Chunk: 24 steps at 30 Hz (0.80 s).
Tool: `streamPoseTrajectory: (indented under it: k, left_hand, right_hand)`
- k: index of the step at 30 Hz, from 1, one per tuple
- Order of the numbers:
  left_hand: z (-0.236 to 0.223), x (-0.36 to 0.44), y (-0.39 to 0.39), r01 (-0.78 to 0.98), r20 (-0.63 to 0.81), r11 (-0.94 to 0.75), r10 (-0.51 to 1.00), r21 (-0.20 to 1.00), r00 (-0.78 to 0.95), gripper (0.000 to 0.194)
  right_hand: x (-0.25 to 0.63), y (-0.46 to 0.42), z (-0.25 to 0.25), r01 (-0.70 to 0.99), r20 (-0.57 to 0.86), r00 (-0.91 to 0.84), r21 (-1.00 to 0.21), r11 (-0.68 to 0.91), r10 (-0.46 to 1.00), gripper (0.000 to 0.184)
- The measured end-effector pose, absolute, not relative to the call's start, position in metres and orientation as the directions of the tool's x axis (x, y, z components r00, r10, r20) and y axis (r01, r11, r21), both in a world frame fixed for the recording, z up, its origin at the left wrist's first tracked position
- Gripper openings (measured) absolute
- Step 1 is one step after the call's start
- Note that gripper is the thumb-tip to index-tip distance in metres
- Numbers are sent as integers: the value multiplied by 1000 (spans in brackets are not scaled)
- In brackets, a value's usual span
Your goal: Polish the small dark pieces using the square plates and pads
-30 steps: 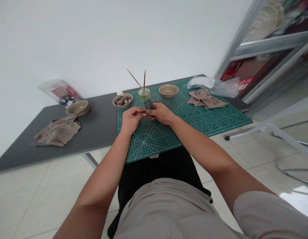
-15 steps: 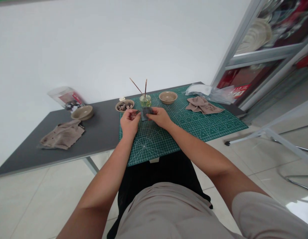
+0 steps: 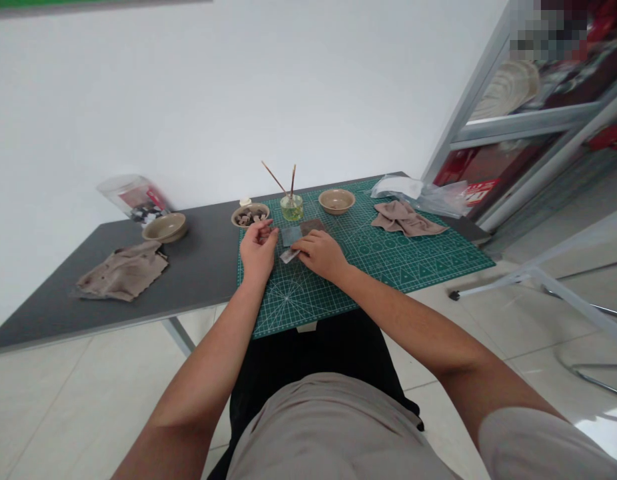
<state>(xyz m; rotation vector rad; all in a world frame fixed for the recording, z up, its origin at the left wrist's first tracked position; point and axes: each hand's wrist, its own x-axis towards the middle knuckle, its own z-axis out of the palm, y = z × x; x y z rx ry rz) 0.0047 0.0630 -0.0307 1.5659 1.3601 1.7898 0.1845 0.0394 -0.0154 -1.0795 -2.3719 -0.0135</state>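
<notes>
- Green gridded mat [image 3: 288, 300]: what's in hand on it?

- Handling flat pieces, by my read. Right hand [image 3: 324, 255] is low over the mat, fingertips on one end of a pale strip [image 3: 289, 256]. Strip's other end sticks out, tilted toward the person's left.

- Grip?

- Right: fingers bent, in contact with the strip. Pinched or just pressed down, can't tell from this angle. Left hand [image 3: 257, 252]: fingers curled, thumb tip near the fingers, well clear of the strip. Could have something small between them; can't tell.

- What's around it?

- Grey-blue patch [image 3: 291, 235] flat on the mat, between the hands, just beyond the strip. Brown patch [image 3: 314, 225] beside it, partly behind the right hand. Bowl of dark pieces [image 3: 234, 219] just past the left fingers. Glass jar [image 3: 292, 211] with two thin sticks [image 3: 274, 178] further back, plain bowl [image 3: 337, 209] to its right.

- So what does the next move call for?

- My judgement: a sure hold first. Thin strip, so any lift needs a fingertip under an edge, thumb on top. Sliding it risks catching the grey-blue patch.
</notes>
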Motion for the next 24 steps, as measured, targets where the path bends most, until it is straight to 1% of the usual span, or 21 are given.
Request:
streamPoseTrajectory:
  k: [4,8,12,17,21,24]
  left_hand:
    - [-28,6,59,327,525,-432,797,841,-298,19]
    - [-29,4,61,316,465,-369,823,874,-326,18]
    - [-31,1,62,314,454,-364,840,877,-295,23]
    - [-24,4,55,344,459,-370,858,863,-229,25]
    - [-22,7,42,298,385,-320,904,899,-189,23]
    - [-23,6,32,338,338,-271,927,901,-159,20]
  right_hand:
    - [185,33,-19,689,464,-600,-114,716,651,23]
    - [185,29,-20,662,400,-661,-88,745,635,24]
    - [185,27,-19,641,372,-680,-116,758,632,26]
    - [188,21,-19,622,392,-675,-153,768,625,29]
    - [191,22,-21,638,396,-653,-170,751,645,30]
    - [187,28,-22,643,421,-603,-246,725,677,28]
